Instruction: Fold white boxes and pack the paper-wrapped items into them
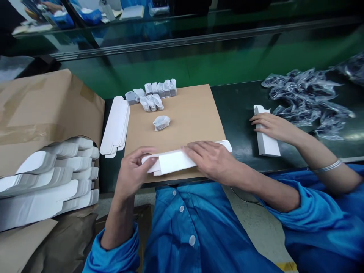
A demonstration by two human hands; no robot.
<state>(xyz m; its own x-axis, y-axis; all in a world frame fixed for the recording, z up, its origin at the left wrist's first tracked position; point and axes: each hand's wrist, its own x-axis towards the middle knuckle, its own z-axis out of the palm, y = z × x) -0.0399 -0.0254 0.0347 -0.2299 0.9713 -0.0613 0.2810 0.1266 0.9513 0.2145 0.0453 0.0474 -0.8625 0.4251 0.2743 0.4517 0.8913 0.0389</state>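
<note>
A long white carton [176,162] lies across the front edge of a brown cardboard sheet [190,117], with an end flap standing out at each end. My left hand [133,170] pinches its left end, the thumb on the flap there. My right hand [210,159] is closed over the right half of the carton and hides part of it. Just beyond my hands sits a single small item in whitish wrapping [161,123]. Farther back on the sheet stand several similar wrapped pieces [160,90] in short rows.
Flat white cartons [115,123] are stacked left of the sheet. An open brown box [42,110] holds many more. At right, a co-worker's hand [273,127] rests on another white carton [267,142], near clear plastic bags with dark contents [309,98]. A green barrier [187,64] runs behind.
</note>
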